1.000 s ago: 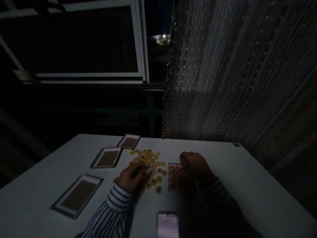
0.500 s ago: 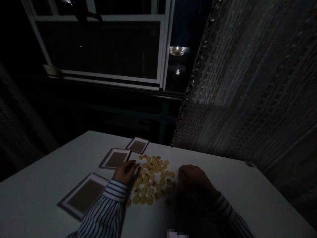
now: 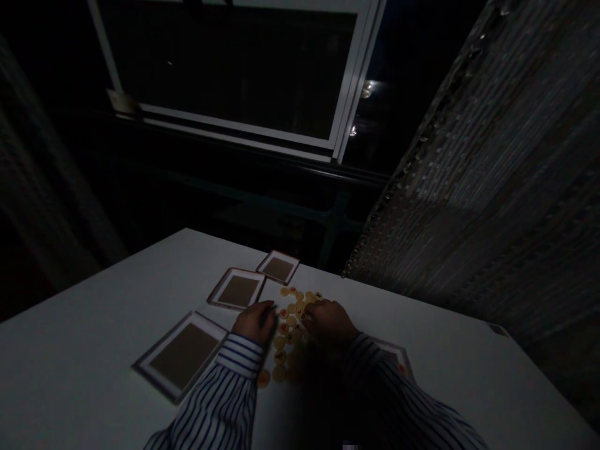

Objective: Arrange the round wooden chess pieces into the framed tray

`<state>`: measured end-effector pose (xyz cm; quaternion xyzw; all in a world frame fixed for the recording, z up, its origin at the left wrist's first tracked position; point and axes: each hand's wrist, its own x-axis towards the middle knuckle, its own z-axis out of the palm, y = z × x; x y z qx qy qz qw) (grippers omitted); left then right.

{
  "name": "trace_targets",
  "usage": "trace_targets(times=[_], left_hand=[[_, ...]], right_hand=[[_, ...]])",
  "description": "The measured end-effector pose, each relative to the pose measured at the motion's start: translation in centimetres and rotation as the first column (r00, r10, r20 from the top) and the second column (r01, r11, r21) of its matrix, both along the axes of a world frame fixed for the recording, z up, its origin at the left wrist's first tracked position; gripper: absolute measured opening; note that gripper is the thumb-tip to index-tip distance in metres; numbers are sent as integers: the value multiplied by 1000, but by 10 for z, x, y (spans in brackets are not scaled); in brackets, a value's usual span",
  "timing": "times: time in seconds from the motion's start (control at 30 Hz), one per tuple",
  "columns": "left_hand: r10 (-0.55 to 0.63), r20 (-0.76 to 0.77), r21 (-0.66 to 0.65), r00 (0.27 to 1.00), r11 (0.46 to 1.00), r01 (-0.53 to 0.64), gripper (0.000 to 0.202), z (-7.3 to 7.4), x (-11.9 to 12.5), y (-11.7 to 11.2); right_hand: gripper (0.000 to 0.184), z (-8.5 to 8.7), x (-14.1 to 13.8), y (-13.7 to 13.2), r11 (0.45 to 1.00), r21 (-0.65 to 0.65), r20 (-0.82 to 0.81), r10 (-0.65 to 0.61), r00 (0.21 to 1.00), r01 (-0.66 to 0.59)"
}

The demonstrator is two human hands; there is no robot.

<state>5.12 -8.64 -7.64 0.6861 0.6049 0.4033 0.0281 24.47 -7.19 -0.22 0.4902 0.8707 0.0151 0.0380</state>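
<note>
Many round wooden Chinese chess pieces (image 3: 280, 342) lie flat in a loose cluster on the white table, some marked in red and some in black. Left of the cluster rests my left hand (image 3: 255, 322), its fingers loosely bent and the thumb apart from the index finger, with nothing visible between them. My right hand (image 3: 330, 320) reaches over the cluster's right side. Its fingers are bent and closed down among the pieces; whether they grip one is hidden. The right hand and its shadow cover part of the cluster.
Three shallow trays stand leftward: a near tray (image 3: 182, 351), a middle tray (image 3: 238, 291) and a far tray (image 3: 279, 269). Another tray (image 3: 391, 352) shows partly behind my right sleeve, with something reddish in it. Behind the white table (image 3: 445, 369) are a window and a bead-like curtain (image 3: 469, 206).
My right hand has moved left from beside the cluster onto the pieces. The tray near my right sleeve now shows. The camera view has shifted; my left hand stays by the cluster's left edge.
</note>
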Motion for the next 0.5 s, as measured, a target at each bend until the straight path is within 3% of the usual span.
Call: trace_targets(times=[0.2, 0.5], left_hand=[[25, 43, -6, 999, 1000, -24, 29, -3, -1, 0], [30, -23, -77, 999, 997, -31, 30, -1, -9, 3]], right_hand=[[27, -6, -11, 3, 999, 37, 26, -36, 999, 35], [23, -12, -14, 5, 997, 37, 45, -62, 997, 60]])
